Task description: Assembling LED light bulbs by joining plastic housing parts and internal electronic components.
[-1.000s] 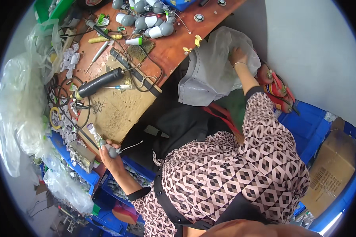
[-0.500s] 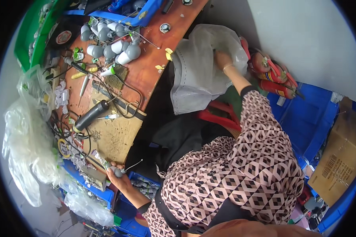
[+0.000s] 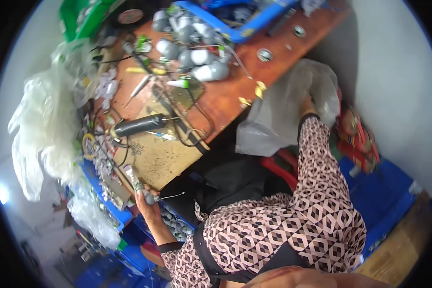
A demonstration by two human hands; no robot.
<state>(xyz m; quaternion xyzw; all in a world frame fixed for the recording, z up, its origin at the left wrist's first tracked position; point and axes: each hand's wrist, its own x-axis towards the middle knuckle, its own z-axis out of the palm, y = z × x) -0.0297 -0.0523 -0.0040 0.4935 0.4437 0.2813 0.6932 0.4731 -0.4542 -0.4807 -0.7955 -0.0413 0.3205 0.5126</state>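
Note:
Close to the near edge of the workbench, my left hand (image 3: 145, 205) is closed around a small grey light bulb (image 3: 151, 198). A thin wire sticks out to the right of that bulb, and a pale narrow piece points up past my fingers. My right arm stretches far to the right, and my right hand (image 3: 306, 102) is inside or behind the folds of a large translucent plastic bag (image 3: 269, 129). The bag and blur hide those fingers. On the bench, several grey and white bulbs (image 3: 204, 57) lie heaped together.
A black-handled soldering iron (image 3: 139, 126) lies with its cord over a worn board (image 3: 163, 163). Blue bins (image 3: 240, 36) stand at the back and below the bench. Plastic bags (image 3: 48, 129) hang at left; red fire extinguishers (image 3: 357, 139) stand at right.
The view has swung, so the bench appears farther right and lower. My right hand has gone deeper among the bag's folds. My left hand still holds the bulb.

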